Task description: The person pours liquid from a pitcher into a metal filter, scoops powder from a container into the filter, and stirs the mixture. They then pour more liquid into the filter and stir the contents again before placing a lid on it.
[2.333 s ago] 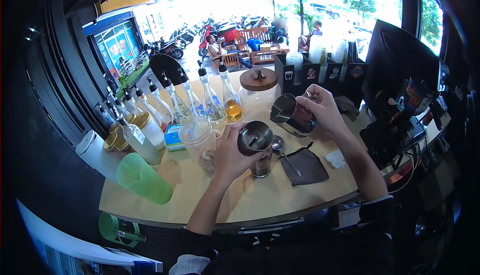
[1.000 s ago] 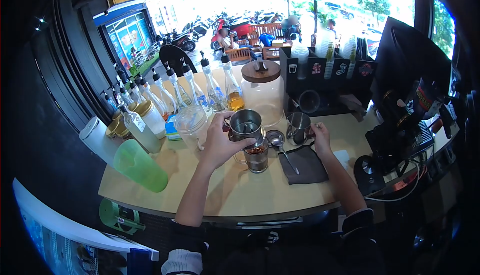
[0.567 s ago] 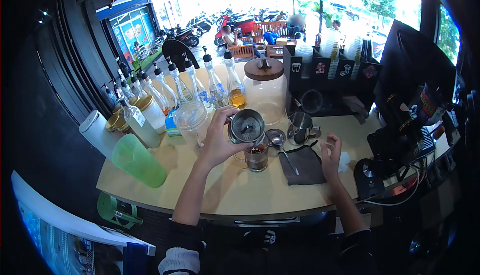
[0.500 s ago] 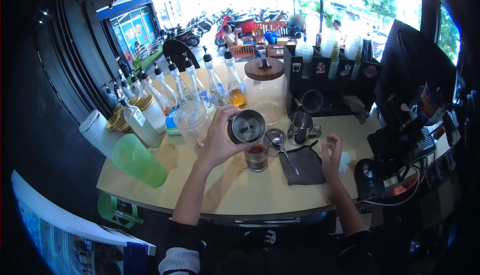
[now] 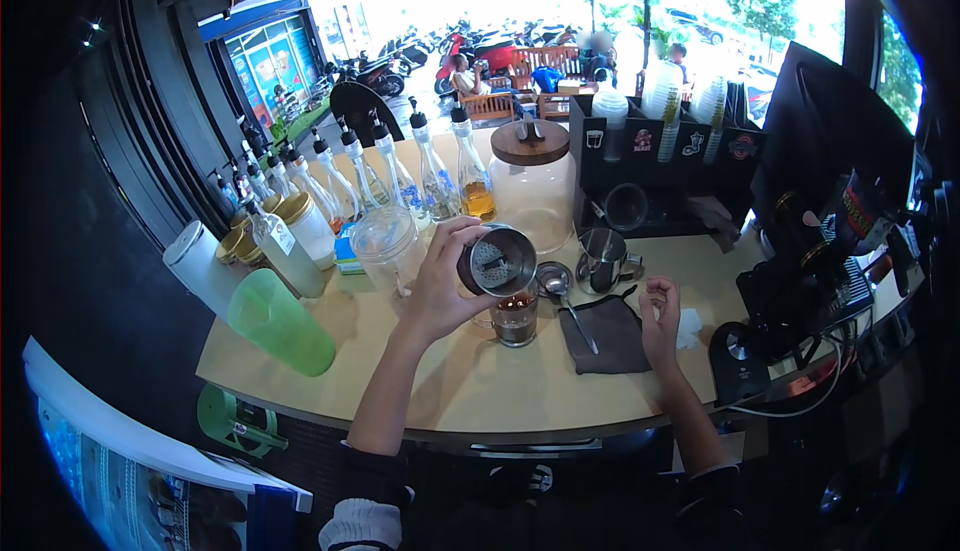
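My left hand (image 5: 445, 286) grips a round metal cup (image 5: 500, 263), tipped so that its speckled inside with a dark shape faces me. Right below the cup stands a clear glass mug (image 5: 515, 328) with a reddish-brown drink in it; the cup hides part of its rim. To the right, my right hand (image 5: 660, 321) hovers at the edge of a dark folded cloth (image 5: 615, 341), its fingers curled in and no object visible in them. A long-handled metal spoon or strainer (image 5: 556, 281) rests with its handle over the cloth. Behind it is a steel pitcher (image 5: 600, 263).
Several pump-top syrup bottles (image 5: 430, 166) line the counter's left and back. A green pitcher (image 5: 280, 323) and a clear jar (image 5: 385, 251) stand at left. A wood-lidded glass jar (image 5: 533, 196), a black cup holder (image 5: 665, 166) and a dark machine (image 5: 800, 271) stand behind and right.
The metal cup has tilted slightly more and shifted a little over the glass mug. My right hand's fingers have curled inward.
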A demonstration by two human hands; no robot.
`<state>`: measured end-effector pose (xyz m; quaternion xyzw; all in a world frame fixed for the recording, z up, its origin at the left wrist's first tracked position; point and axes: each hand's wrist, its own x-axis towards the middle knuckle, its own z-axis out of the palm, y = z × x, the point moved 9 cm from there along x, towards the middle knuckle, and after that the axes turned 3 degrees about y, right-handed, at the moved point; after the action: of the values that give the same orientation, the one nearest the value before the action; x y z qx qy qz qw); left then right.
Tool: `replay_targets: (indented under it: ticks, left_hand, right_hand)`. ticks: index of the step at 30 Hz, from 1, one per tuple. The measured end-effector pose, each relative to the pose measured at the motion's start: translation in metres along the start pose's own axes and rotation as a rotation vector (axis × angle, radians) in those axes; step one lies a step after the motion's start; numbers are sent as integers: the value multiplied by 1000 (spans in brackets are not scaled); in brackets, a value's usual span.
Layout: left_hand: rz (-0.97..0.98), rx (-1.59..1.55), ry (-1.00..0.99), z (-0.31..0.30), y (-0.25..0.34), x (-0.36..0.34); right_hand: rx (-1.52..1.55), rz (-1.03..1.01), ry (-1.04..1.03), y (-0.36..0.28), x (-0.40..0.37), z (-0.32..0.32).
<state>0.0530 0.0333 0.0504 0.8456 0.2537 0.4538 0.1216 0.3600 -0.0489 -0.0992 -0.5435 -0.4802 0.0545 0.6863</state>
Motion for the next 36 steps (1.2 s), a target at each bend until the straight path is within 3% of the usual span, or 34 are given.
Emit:
replay_targets:
  ticks: [9,17,26,36]
  left_hand:
    - [97,79,25,3,12,-8]
    - [-37,19,113,3,-8,-5]
    - [-212,-166,53,17,-38,-13]
    - [-202,-161,-13,20,-37,-13]
  right_hand:
    - [-32,63,-21,10,0,6]
    - [-4,80,-18,10,-3,4]
    - [-20,66,-18,6,-3,3]
    - [10,76,-14,8,-2,2]
